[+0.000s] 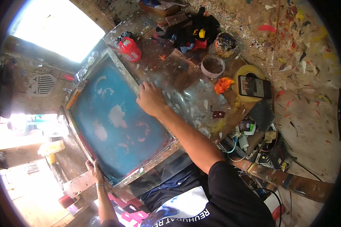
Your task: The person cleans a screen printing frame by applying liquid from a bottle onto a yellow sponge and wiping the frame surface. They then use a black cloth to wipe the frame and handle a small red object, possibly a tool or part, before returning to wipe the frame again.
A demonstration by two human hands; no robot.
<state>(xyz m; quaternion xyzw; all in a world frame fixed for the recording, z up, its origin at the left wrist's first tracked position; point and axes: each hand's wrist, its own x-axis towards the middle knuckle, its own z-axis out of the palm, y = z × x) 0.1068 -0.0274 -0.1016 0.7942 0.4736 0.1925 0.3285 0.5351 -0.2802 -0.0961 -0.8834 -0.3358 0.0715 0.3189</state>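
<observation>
A wooden-edged screen-printing frame (pixel 123 71) lies tilted before me over the worktable. Its blue mesh (pixel 147 119) carries pale open shapes, some blotch-like and some curved, with reddish ink stains along the lower border. My right hand (pixel 151 98) grips the frame's right rail, fingers curled over the wood. At the lower left, my left hand (pixel 95 172) holds the opposite rail near its near corner. Clamp-like hardware (pixel 80 85) sits at the frame's far left edge. What lies beneath the mesh cannot be seen.
On the stained worktable (pixel 184 99) are a red plastic container (pixel 129 49), dark rags (pixel 198 31), a round tub (pixel 213 66), an orange crumpled piece (pixel 223 85) and a phone (pixel 254 87) on a yellow tape roll (pixel 244 71). Cables and small boxes (pixel 269 136) crowd the right.
</observation>
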